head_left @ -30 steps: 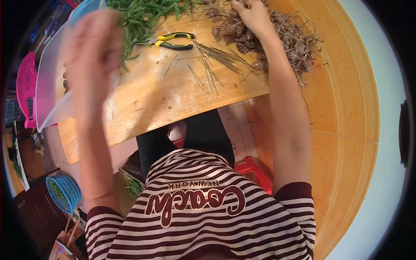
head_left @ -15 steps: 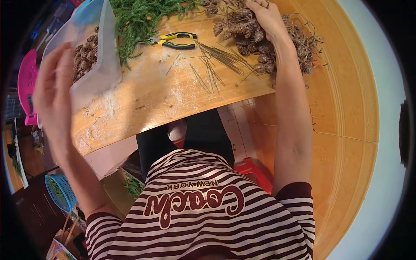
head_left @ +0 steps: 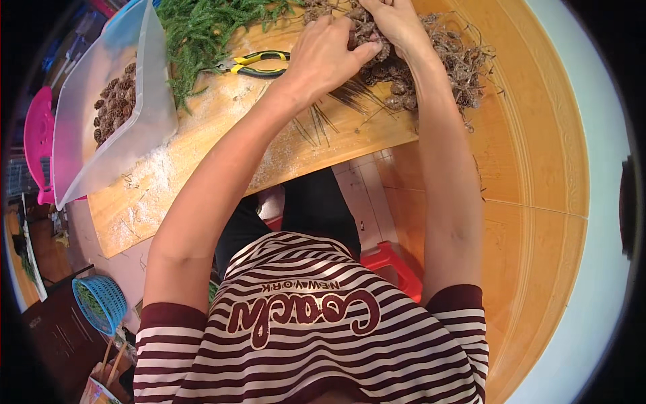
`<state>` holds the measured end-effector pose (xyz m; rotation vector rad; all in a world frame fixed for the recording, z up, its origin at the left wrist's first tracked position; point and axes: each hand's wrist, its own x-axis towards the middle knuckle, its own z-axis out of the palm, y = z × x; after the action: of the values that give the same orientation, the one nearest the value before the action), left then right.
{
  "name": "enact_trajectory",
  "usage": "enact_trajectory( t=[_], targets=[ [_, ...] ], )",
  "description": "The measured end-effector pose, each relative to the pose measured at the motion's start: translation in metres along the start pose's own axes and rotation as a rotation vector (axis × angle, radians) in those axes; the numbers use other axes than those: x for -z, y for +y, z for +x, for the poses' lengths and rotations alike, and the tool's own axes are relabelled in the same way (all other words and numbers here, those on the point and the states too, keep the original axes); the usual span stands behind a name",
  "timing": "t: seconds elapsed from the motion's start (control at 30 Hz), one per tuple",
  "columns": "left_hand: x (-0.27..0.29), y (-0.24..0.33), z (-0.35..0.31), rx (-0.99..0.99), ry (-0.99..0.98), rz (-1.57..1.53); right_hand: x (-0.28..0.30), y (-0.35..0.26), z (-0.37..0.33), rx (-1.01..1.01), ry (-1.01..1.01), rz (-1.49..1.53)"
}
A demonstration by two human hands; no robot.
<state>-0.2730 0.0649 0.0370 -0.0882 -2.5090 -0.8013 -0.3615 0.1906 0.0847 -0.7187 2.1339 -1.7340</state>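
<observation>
At the far side of the table, my left hand (head_left: 328, 56) reaches into a heap of small brown pine cones (head_left: 400, 94). Its fingers close around a cone at the heap's left edge, with the thumb pressed against it. Beside it, my right hand (head_left: 396, 25) curls over wired cones at the top of the heap; its fingertips are partly cut off by the picture's edge. Thin wire-like stems (head_left: 355, 96) fan out below the left hand. Yellow and black pliers (head_left: 261, 64) lie with handles apart, left of that hand.
A translucent plastic bin (head_left: 151, 101) with loose pine cones (head_left: 116, 102) stands at the left. Green artificial sprigs (head_left: 195, 40) lie between it and the pliers. Whitish flecks dot the wooden table (head_left: 202, 145). Low down are a blue basket (head_left: 101, 304), a pink chair (head_left: 39, 138) and a red stool (head_left: 393, 266).
My left hand has swung right from beside the bin to the cone heap and closed on a cone there. The right hand has stayed at the heap, and the whole view has shifted slightly.
</observation>
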Motion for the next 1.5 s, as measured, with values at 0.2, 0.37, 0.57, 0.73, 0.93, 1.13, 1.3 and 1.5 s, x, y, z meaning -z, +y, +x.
enact_trajectory(
  t=[0.2, 0.37, 0.57, 0.73, 0.93, 1.13, 1.3, 1.5],
  targets=[
    [-0.001, 0.008, 0.012, 0.163, -0.217, -0.113, -0.018, -0.012, 0.005, -0.173, 0.199, -0.210],
    [-0.009, -0.004, 0.014, 0.203, -0.210, -0.218, -0.009, 0.006, -0.001, 0.083, 0.146, 0.104],
    [-0.012, -0.009, 0.012, 0.309, -0.212, -0.605, -0.023, -0.008, 0.006, -0.075, 0.205, -0.120],
    [-0.001, 0.000, 0.012, 0.551, -0.393, -0.904, -0.016, 0.003, 0.018, -0.132, 0.167, -0.264],
    [0.004, 0.005, 0.007, 0.648, -0.437, -1.252, -0.018, 0.008, 0.015, 0.018, 0.161, -0.267],
    [0.005, 0.007, 0.007, 0.662, -0.387, -1.505, -0.025, -0.016, 0.002, -0.061, 0.176, -0.380],
    [-0.001, -0.003, 0.009, 0.667, -0.489, -1.545, -0.016, 0.026, 0.024, 0.176, 0.139, -0.335],
    [0.006, 0.014, 0.000, 0.730, -0.476, -1.303, -0.019, 0.048, 0.036, 0.632, 0.447, -0.931]
  ],
)
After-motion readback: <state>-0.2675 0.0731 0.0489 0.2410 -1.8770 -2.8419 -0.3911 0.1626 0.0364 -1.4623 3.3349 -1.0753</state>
